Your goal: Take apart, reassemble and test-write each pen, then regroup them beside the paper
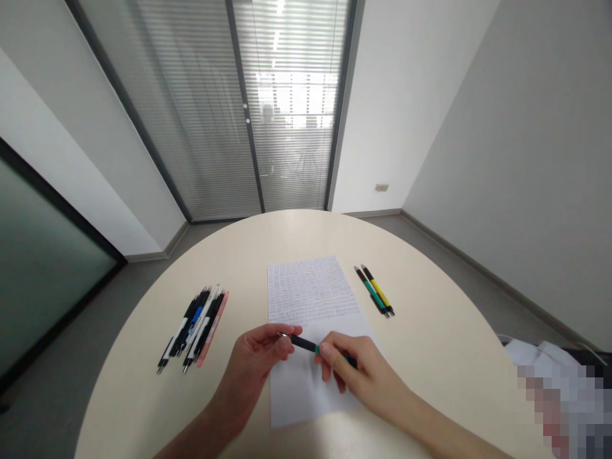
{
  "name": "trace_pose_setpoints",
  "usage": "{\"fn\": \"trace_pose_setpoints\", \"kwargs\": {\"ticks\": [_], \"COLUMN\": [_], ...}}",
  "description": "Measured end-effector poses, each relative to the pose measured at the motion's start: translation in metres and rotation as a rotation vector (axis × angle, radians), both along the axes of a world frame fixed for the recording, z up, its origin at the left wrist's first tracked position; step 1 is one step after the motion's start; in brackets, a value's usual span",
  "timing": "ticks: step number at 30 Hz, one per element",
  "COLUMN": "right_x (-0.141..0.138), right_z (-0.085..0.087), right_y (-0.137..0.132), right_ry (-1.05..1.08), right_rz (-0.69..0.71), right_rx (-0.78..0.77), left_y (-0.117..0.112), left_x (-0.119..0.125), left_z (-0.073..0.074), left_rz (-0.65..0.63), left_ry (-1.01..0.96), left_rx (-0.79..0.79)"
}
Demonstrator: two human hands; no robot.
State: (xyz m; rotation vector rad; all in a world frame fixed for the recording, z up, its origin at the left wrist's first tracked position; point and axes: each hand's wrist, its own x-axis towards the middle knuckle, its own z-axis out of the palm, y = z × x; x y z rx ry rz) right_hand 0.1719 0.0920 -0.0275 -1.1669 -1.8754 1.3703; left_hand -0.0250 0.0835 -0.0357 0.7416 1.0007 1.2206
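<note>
Both hands hold a black-and-green pen (305, 344) above a sheet of paper (313, 299). My left hand (258, 357) is closed, its thumb and fingers pinching the silvery tip end. Wrapped around the green barrel, my right hand (351, 366) hides most of that part, and the pen's dark other end sticks out past its fingers. Dense handwriting covers the upper part of the paper; the lower part looks blank, partly under my hands.
Several pens (196, 328), black, white, blue and pink, lie side by side at the left of the round table (301, 233). A green-black pen (371, 293) and a yellow-black pen (380, 290) lie at the right. A pixelated person (564, 395) is at the lower right edge.
</note>
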Motion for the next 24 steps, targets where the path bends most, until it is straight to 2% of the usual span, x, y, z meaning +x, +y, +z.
{"fn": "trace_pose_setpoints", "kwargs": {"ticks": [5, 11, 14, 18, 24], "right_x": [0.0001, 0.0029, 0.0028, 0.0044, 0.0076], "right_z": [0.0010, 0.0003, -0.0021, -0.0016, 0.0034], "right_y": [-0.0001, 0.0011, 0.0027, 0.0046, 0.0048], "right_ry": [0.004, -0.028, -0.002, -0.058, -0.057], "right_rz": [-0.131, -0.068, -0.130, -0.209, -0.140], "right_rx": [0.115, 0.123, 0.136, 0.232, 0.196], "left_y": [0.0001, 0.0005, 0.0018, 0.0023, 0.0001], "left_x": [0.0009, 0.0019, 0.0025, 0.0032, 0.0031], "left_z": [0.0007, 0.0011, 0.0014, 0.0028, 0.0034], "left_rz": [0.013, 0.041, 0.073, 0.106, 0.096], "left_ry": [-0.036, -0.082, -0.102, -0.121, -0.133], "left_rx": [0.007, -0.026, -0.031, -0.039, -0.035]}}
